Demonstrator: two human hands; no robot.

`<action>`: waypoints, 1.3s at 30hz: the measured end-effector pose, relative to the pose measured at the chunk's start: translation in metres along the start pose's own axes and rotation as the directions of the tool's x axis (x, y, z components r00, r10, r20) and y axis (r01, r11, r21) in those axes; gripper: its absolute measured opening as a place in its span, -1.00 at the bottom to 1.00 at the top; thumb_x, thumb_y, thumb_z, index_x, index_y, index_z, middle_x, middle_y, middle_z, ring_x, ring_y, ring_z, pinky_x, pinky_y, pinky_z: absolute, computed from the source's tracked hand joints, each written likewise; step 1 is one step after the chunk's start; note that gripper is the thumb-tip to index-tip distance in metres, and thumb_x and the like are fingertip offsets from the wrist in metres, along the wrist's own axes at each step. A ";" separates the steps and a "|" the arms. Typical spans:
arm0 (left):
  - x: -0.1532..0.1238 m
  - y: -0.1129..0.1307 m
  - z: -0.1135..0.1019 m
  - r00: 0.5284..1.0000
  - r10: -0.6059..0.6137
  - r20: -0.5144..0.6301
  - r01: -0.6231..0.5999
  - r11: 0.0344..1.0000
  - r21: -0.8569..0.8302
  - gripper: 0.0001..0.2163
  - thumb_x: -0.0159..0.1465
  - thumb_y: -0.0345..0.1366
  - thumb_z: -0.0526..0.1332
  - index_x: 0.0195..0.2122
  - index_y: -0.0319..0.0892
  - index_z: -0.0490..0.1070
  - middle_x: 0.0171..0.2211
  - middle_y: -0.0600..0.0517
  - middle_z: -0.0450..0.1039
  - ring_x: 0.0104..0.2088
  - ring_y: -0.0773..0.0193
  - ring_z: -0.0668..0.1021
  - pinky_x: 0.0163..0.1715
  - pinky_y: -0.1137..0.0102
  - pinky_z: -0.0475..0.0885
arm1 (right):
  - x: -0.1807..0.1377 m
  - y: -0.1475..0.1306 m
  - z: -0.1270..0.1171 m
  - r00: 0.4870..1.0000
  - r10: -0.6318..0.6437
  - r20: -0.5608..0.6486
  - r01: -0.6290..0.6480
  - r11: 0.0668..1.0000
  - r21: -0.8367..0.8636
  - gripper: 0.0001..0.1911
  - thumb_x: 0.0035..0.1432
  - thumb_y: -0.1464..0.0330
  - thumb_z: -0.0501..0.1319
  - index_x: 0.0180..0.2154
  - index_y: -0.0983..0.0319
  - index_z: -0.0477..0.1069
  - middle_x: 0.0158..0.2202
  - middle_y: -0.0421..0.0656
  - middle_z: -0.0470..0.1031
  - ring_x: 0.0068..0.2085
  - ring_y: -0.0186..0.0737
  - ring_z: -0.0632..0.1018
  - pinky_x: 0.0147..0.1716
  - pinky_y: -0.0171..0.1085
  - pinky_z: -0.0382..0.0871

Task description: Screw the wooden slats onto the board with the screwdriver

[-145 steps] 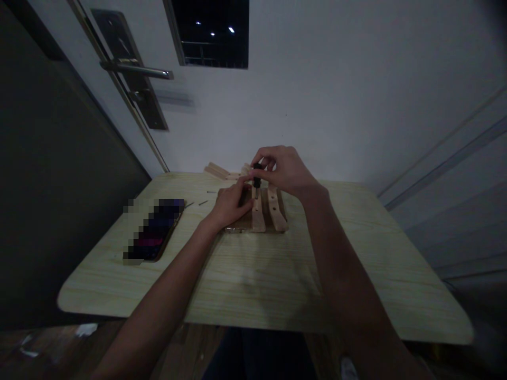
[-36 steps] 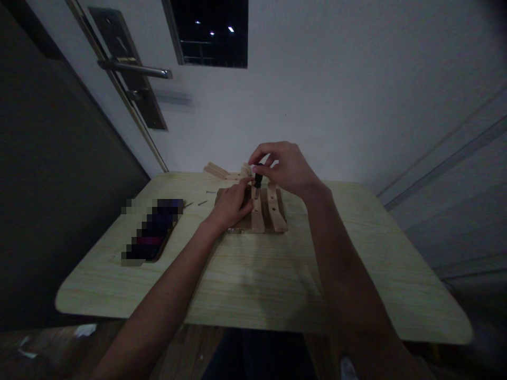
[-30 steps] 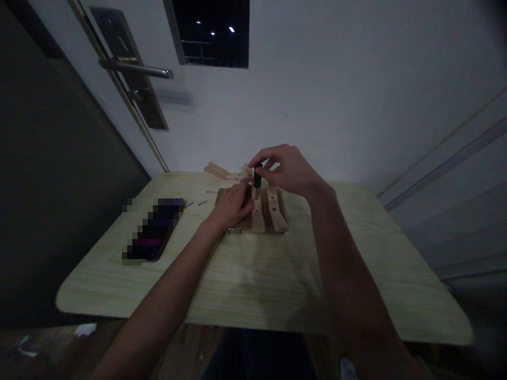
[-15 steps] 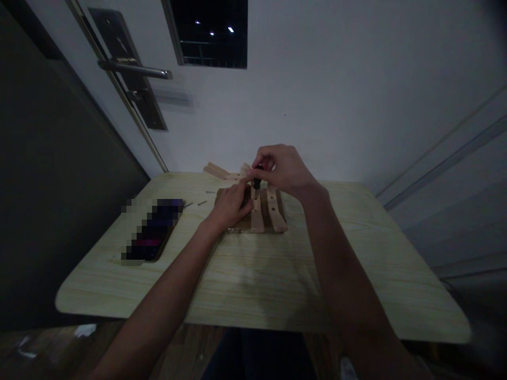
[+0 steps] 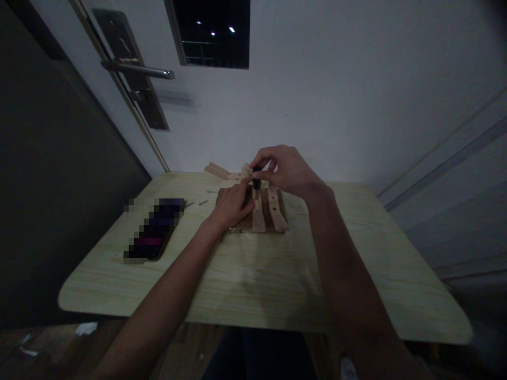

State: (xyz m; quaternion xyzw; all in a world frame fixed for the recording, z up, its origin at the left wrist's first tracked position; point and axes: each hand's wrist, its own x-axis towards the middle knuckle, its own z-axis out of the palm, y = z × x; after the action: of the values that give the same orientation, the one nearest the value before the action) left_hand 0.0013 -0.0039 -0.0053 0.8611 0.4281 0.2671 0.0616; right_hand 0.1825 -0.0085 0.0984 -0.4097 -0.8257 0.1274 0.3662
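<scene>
My right hand [image 5: 285,168] pinches the black handle of a screwdriver [image 5: 256,178] from above. It stands nearly upright, its metal shaft down on a pale curved wooden piece [image 5: 258,219] with holes. My left hand [image 5: 232,206] rests on a brown flat block [image 5: 241,228] under that piece, thumb and forefinger pressed against the wood to steady it. A second wooden piece [image 5: 277,214], similar in shape and holed, lies to the right on the same block. The screwdriver's very tip is too small to make out.
More pale wooden pieces [image 5: 219,171] lie at the table's back, by the white door. Left of my hand are several loose screws [image 5: 203,202] and a phone [image 5: 160,227]. The pale wood-grain table [image 5: 237,279] has rounded front corners. A door handle [image 5: 138,69] juts out above.
My right fingers have shifted around the screwdriver handle, which now stands a little straighter. My left hand stays on the wood and block. The whole view has moved slightly.
</scene>
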 end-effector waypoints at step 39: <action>0.000 0.001 -0.002 0.999 -0.026 0.040 0.026 1.000 0.011 -0.42 0.29 -0.20 0.09 0.31 -0.21 -0.03 0.11 -0.21 0.49 0.08 -0.08 0.56 0.03 0.03 0.46 | 0.000 0.003 0.003 0.996 0.063 -0.069 -0.069 0.994 -0.084 -0.67 0.03 0.15 0.43 -0.49 0.25 0.44 -0.47 -0.20 0.46 -0.42 -0.31 0.41 -0.37 -0.28 0.22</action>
State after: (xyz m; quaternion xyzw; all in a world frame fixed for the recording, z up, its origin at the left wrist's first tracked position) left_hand 0.0012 -0.0049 -0.0033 0.8610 0.4395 0.2467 0.0692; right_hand 0.1822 -0.0064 0.0951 -0.4564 -0.8038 0.0900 0.3709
